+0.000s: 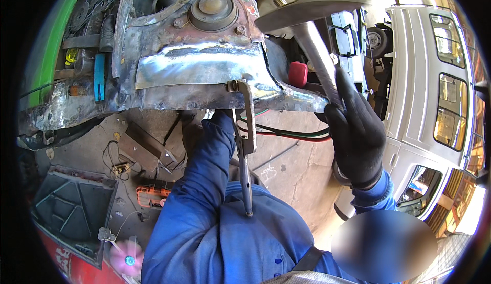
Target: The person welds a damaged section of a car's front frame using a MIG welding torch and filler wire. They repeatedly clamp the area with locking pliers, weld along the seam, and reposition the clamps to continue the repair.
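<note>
My right hand (355,130), in a black glove, is closed around the handle of a hammer (317,53). The hammer is raised over the right end of a car body panel, its broad curved steel head (312,12) at the top. My left forearm (209,151), in a blue sleeve, reaches under the panel's lower edge, where the hand is hidden. Locking C-clamp pliers (248,125) grip that edge beside the forearm, handles hanging down. A shiny bare metal patch (199,69) with weld-darkened borders lies on the panel, below a rusty round strut mount (212,10).
A red rounded piece (298,74) sits near the panel's right end. Hoses (291,132) run below it. On the floor are a dark panel (74,212), an orange case (152,196), metal pieces (138,146) and a pink fan (127,258). A silver van (424,79) stands right.
</note>
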